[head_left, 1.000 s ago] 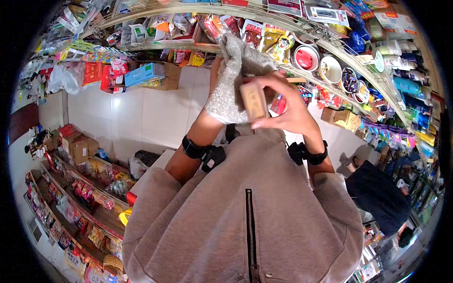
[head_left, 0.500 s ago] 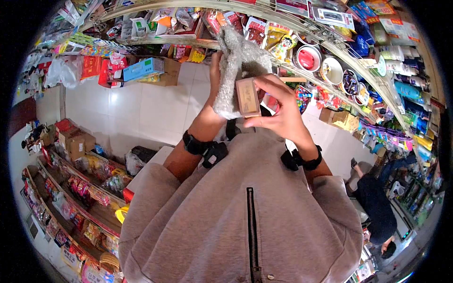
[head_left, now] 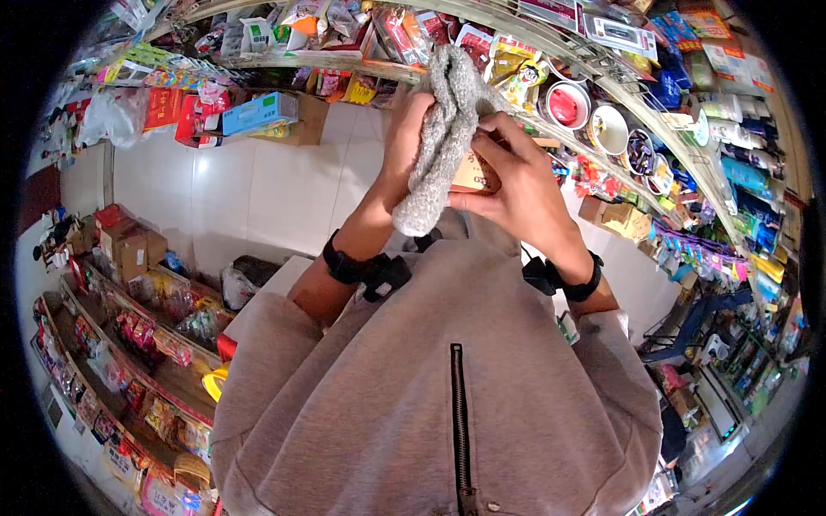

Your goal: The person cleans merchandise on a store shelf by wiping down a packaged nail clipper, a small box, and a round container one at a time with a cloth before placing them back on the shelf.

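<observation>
A grey fluffy cloth (head_left: 443, 142) hangs folded lengthwise in front of me, with my left hand (head_left: 403, 155) closed on its left side. My right hand (head_left: 520, 176) pinches a small tan box with printed characters (head_left: 476, 175) between thumb and fingers. Part of the box is hidden behind the cloth and my fingers. Box and cloth touch or overlap. Both wrists wear black straps.
Ahead runs a shelf edge (head_left: 344, 63) with packaged snacks. Round tubs, one with a red top (head_left: 564, 105), stand at the right. A blue box (head_left: 261, 113) lies at the left over a carton. Lower left are stepped shelves (head_left: 146, 344) of goods.
The cloth has closed into a narrow fold and turned, now covering part of the box. The box has shifted right and tilted. The person at the lower right has mostly gone out of sight.
</observation>
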Motion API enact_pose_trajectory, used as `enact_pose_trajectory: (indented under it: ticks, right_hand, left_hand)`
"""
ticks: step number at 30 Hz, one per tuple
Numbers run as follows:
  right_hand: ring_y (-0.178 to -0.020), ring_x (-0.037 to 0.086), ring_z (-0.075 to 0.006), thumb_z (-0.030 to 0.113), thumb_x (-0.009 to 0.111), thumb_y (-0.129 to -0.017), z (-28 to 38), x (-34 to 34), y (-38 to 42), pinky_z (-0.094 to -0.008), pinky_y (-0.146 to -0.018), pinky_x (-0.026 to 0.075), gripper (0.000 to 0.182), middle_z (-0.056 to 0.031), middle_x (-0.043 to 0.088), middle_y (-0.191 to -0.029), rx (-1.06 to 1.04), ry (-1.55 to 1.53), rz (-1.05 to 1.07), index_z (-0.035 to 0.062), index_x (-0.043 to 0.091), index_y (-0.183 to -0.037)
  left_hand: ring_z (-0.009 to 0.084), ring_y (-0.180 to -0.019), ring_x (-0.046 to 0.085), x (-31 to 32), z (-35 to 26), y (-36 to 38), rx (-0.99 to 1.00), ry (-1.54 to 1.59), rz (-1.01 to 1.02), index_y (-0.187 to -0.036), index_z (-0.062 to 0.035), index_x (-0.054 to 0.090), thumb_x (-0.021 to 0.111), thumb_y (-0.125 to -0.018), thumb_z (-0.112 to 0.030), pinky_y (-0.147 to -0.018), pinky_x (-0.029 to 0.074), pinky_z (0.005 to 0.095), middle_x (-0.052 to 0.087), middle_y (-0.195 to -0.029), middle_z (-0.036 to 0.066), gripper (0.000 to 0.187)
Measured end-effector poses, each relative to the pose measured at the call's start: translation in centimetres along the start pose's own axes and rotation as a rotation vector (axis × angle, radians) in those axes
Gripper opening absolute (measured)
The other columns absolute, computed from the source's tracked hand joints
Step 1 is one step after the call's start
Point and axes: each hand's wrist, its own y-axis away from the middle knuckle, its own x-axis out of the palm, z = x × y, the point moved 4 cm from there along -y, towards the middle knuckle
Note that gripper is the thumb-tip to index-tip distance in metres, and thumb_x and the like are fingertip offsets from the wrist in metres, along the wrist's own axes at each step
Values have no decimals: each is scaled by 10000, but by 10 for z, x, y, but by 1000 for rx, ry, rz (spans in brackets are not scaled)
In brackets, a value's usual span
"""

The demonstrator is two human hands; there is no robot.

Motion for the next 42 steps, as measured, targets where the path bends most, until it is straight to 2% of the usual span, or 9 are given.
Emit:
enact_pose_trajectory:
  ticks: [7, 10, 11, 16, 19, 25, 34, 39, 42]
  right_hand:
    - [-986, 615, -300, 340, 920, -597, -2, 17, 14, -389, -855, 503, 743, -133, 577, -1090, 54, -257, 102, -6, 643, -1193]
    - [-971, 614, -300, 326, 919, -596, -10, 8, 5, -394, -853, 505, 720, -131, 575, -1088, 108, -128, -12, 4, 651, -1181]
    - [-971, 614, -300, 326, 919, -596, -10, 9, 4, -394, -853, 505, 720, -131, 575, -1088, 111, -126, -15, 4, 651, -1181]
    - [-991, 625, -325, 410, 895, -612, -5, 22, 7, -397, -859, 518, 730, -153, 575, -1118, 52, -128, 65, -19, 653, -1150]
    - [-948, 616, -310, 381, 920, -582, -3, 21, 12, -388, -847, 507, 736, -142, 574, -1079, 68, -192, 86, -30, 652, -1130]
    - [-1058, 625, -338, 413, 891, -615, -13, 20, 4, -418, -903, 515, 693, -158, 592, -1140, 135, -129, 68, 1, 672, -1126]
    - [-1069, 599, -293, 448, 938, -495, -18, 22, 24, -376, -930, 473, 903, -140, 608, -1179, -24, -497, 61, 19, 640, -1231]
    - [-1143, 565, -301, 447, 930, -490, -30, 21, 31, -425, -1002, 422, 971, -137, 621, -1265, -64, -596, -76, -8, 602, -1282]
    - [-1155, 571, -294, 405, 926, -505, -28, 16, 28, -418, -1008, 422, 955, -113, 633, -1295, -88, -548, -46, 19, 592, -1311]
  left_hand:
    - [221, -746, 627, -16, -8, -15, 395, -140, -293, -957, 34, 587, 618, -889, -119, -698, 515, 356, 661, -869, 123, 171]
    - [182, -700, 622, -18, 3, -10, 113, 34, -279, -947, 18, 626, 595, -892, -143, -643, 513, 340, 644, -804, 85, 172]
    - [156, -693, 606, -7, -4, -13, -242, 723, -297, -949, 1, 629, 525, -933, -182, -647, 511, 318, 632, -804, 53, 211]
    - [231, -838, 620, -13, -7, -7, 28, 126, -171, -1072, -13, 572, 660, -840, -68, -777, 504, 351, 624, -902, 98, 254]
    - [148, -663, 574, -13, -14, -17, 64, 161, -315, -921, 17, 633, 466, -951, -219, -628, 484, 310, 627, -768, 51, 290]
    - [127, -792, 577, -3, -8, -5, -118, 186, -289, -1078, 22, 603, 478, -960, -193, -724, 481, 284, 623, -898, 59, 276]
    - [186, -835, 607, -20, -17, -21, 361, -218, -216, -1130, 33, 570, 605, -928, -154, -766, 501, 345, 643, -974, 111, 277]
    - [167, -975, 593, -20, -18, -5, 65, 449, -156, -1240, 13, 514, 650, -922, -127, -875, 485, 332, 619, -1115, 85, 373]
    - [164, -1027, 589, -19, -30, 3, 180, 22, 39, -1264, -2, 493, 667, -924, -164, -945, 473, 331, 601, -1134, 69, 415]
